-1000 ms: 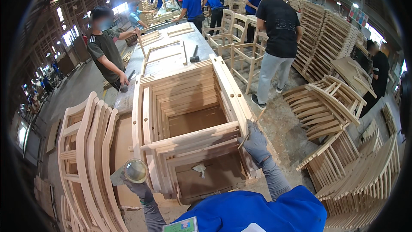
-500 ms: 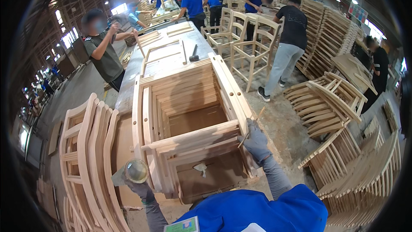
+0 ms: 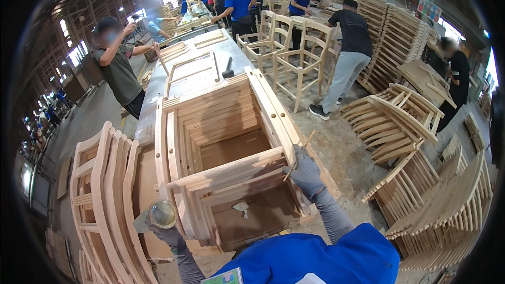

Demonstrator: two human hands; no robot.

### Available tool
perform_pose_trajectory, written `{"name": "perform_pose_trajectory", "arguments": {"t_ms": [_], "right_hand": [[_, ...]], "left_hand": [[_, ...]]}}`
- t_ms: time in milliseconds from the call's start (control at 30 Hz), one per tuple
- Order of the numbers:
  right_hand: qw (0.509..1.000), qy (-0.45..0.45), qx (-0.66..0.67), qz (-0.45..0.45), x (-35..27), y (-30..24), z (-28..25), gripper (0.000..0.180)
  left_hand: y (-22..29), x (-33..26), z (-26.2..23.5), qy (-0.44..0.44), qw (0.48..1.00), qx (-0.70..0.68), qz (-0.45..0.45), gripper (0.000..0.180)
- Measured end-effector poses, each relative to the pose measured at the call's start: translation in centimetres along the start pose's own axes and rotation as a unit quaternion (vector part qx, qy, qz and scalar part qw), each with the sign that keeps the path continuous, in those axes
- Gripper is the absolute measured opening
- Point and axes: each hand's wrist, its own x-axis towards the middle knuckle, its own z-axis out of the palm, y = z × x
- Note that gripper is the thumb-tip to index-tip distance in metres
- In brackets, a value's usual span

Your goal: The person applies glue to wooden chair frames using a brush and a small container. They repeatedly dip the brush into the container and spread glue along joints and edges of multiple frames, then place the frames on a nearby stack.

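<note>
My left hand (image 3: 169, 235), in a grey glove, is closed around a round, clear container (image 3: 163, 214) with a yellowish look; I cannot tell what is inside. A flat grey corner of something (image 3: 141, 223) sticks out beside it. My right hand (image 3: 308, 172), also gloved, is closed on a thin wooden stick (image 3: 288, 172) at the near right corner of the stacked wooden frames (image 3: 231, 166). Those frames lie in front of me, with dark round spots on their side rails. A small whitish scrap (image 3: 241, 208) lies within the near opening.
Curved chair backs (image 3: 97, 189) stand at my left. Ahead is a long table (image 3: 197, 80) with a black hammer (image 3: 228, 73). A person (image 3: 121, 73) stands on its left side. Assembled chair frames (image 3: 302, 63), another person (image 3: 350, 47) and stacked chair parts (image 3: 392, 121) are on the right.
The whole view has shifted slightly, with the stacked frames now a little further left. Both my hands keep their grip. The person at the left of the table has lowered one arm slightly.
</note>
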Motion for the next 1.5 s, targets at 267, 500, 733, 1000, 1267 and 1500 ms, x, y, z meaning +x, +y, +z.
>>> {"name": "perform_pose_trajectory", "arguments": {"t_ms": [267, 500, 733, 1000, 1267, 1500], "right_hand": [[1.000, 0.003, -0.007, -0.004, 0.1, 0.6, 0.3, 0.083], [1.000, 0.011, 0.004, -0.011, 0.2, 0.6, 0.5, 0.085], [1.000, 0.011, 0.005, 0.001, 0.2, 0.5, 0.5, 0.086], [1.000, 0.020, -0.008, -0.018, 0.3, 1.0, 0.9, 0.086], [1.000, 0.005, 0.004, 0.002, 0.3, 0.7, 0.6, 0.085], [0.999, 0.000, 0.041, 0.001, 0.4, 1.0, 0.8, 0.084]], "left_hand": [[0.4, -0.1, 0.1, -0.013, 0.993, -0.108, -0.037, 0.090], [-0.3, -0.4, 0.5, 0.032, 0.998, -0.056, 0.016, 0.097], [-0.8, -0.6, 0.9, 0.053, 0.996, 0.013, 0.074, 0.091], [-0.7, -0.4, 0.8, 0.058, 0.996, -0.002, 0.061, 0.090], [-0.3, -0.5, 0.4, 0.008, 1.000, 0.010, -0.003, 0.093], [-0.1, -0.4, 0.1, -0.001, 1.000, -0.028, -0.002, 0.092]]}}
